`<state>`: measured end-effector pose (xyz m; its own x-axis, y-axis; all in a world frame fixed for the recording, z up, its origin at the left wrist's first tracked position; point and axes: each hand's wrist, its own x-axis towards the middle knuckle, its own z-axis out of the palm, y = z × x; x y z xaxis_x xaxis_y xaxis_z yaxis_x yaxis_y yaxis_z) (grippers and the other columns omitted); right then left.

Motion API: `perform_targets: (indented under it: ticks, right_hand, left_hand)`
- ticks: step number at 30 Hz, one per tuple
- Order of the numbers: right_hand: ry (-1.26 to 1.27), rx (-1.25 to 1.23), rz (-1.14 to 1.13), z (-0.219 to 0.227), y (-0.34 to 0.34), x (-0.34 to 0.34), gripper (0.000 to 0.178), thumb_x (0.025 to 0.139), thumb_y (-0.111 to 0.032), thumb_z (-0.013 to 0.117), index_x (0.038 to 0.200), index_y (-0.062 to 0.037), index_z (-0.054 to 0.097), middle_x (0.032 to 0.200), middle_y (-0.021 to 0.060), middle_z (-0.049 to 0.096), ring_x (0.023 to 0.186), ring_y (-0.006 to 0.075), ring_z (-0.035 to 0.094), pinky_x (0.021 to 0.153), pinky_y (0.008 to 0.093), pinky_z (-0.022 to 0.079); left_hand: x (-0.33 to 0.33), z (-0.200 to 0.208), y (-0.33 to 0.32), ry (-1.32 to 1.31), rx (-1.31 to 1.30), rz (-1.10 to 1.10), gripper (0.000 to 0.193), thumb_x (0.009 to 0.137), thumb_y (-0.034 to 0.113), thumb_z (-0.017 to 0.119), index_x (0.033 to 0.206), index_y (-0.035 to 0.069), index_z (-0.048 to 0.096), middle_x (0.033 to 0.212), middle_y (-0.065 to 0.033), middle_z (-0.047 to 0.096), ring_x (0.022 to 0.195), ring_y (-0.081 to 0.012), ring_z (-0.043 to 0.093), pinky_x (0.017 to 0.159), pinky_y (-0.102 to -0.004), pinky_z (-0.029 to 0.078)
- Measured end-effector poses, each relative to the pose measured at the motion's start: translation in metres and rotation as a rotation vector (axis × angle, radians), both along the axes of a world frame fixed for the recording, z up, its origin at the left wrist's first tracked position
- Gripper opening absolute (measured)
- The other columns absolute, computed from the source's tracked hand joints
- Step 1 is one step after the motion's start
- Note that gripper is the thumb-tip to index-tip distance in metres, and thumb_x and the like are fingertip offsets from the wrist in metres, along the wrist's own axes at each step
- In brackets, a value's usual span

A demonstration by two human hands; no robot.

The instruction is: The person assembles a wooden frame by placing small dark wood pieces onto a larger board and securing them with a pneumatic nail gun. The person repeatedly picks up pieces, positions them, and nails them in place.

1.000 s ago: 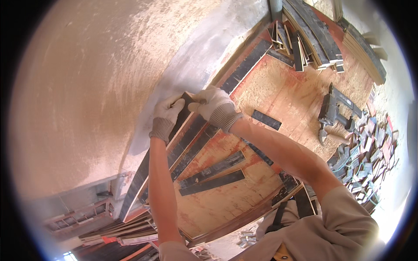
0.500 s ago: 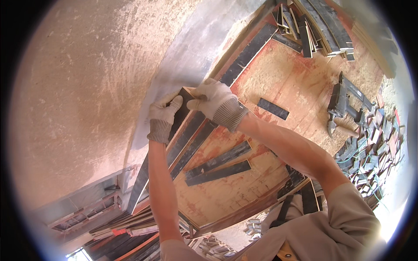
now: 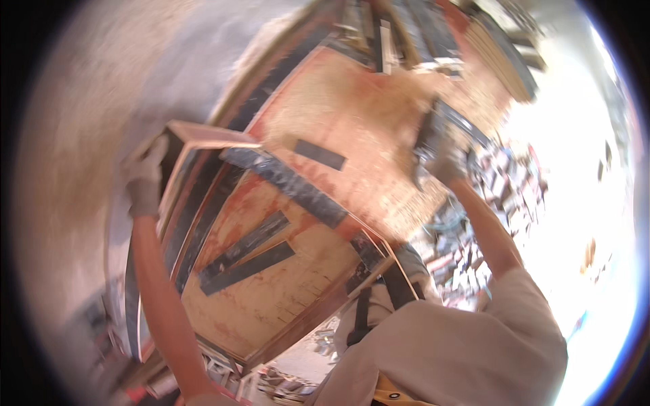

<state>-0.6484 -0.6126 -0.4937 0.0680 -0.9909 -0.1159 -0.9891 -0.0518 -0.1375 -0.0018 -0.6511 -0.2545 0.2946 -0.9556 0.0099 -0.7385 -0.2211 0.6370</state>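
My left hand (image 3: 143, 172), in a pale knitted glove, grips a dark-faced wooden strip (image 3: 172, 159) by its upper end, at the left side of the panel. The strip's end meets a short reddish wooden crosspiece (image 3: 217, 135) at a corner. My right hand (image 3: 445, 162), also gloved and smeared by motion, is at the handle of a black nail gun (image 3: 426, 139) lying on the panel's right side. Its fingers are blurred, but they appear closed round the handle. A long dark strip (image 3: 291, 186) slants across the panel (image 3: 318, 233) between my hands.
A small dark block (image 3: 320, 154) and two loose dark strips (image 3: 247, 250) lie on the panel. Stacked boards (image 3: 423, 34) stand at the far end. Heaped wooden offcuts (image 3: 467, 237) cover the ground at right. A plastered wall (image 3: 88, 149) rises at left.
My right hand has left the strip's end beside my left hand and moved right to the nail gun. My left hand still holds the strip. The whole view has shifted.
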Motion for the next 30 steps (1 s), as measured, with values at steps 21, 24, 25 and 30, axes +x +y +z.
perform_targets:
  ticks: [21,24,25,30]
  right_hand:
    - [-1.079,0.840,-0.009,0.239,-0.094,0.135,0.016,0.086,-0.017,0.079,0.091,-0.0046,0.070,0.064,0.0017,0.058,0.053,0.0142,0.057,0.051,0.0306,0.048]
    - [-1.045,0.905,0.228,0.303,-0.120,0.197,0.013,0.090,-0.017,0.077,0.090,-0.0057,0.070,0.071,0.0007,0.059,0.055,0.0113,0.053,0.051,0.0288,0.046]
    - [-1.012,0.944,0.272,0.318,-0.132,0.216,0.014,0.091,-0.018,0.075,0.090,-0.0058,0.070,0.072,-0.0004,0.058,0.055,0.0098,0.051,0.051,0.0279,0.044]
    - [-0.683,0.942,0.522,0.372,-0.161,0.299,0.018,0.096,-0.021,0.071,0.084,-0.0074,0.067,0.061,-0.0068,0.040,0.051,0.0050,0.039,0.048,0.0249,0.035]
  left_hand:
    - [-0.029,0.010,-0.002,0.198,0.082,0.310,0.021,0.090,0.026,0.079,0.100,0.008,0.084,0.079,-0.0035,0.078,0.068,-0.0107,0.068,0.068,-0.0280,0.056]
    - [-0.033,0.016,0.000,0.166,0.073,0.307,0.025,0.087,0.033,0.076,0.095,0.011,0.085,0.069,-0.0065,0.074,0.063,-0.0144,0.069,0.066,-0.0319,0.057]
    - [-0.034,0.018,0.000,0.148,0.090,0.320,0.025,0.087,0.034,0.076,0.096,0.012,0.085,0.072,-0.0079,0.076,0.066,-0.0164,0.070,0.068,-0.0328,0.058]
    - [-0.033,0.022,0.002,0.114,0.122,0.300,0.027,0.087,0.037,0.073,0.101,0.017,0.084,0.092,-0.0126,0.079,0.082,-0.0257,0.076,0.081,-0.0367,0.060]
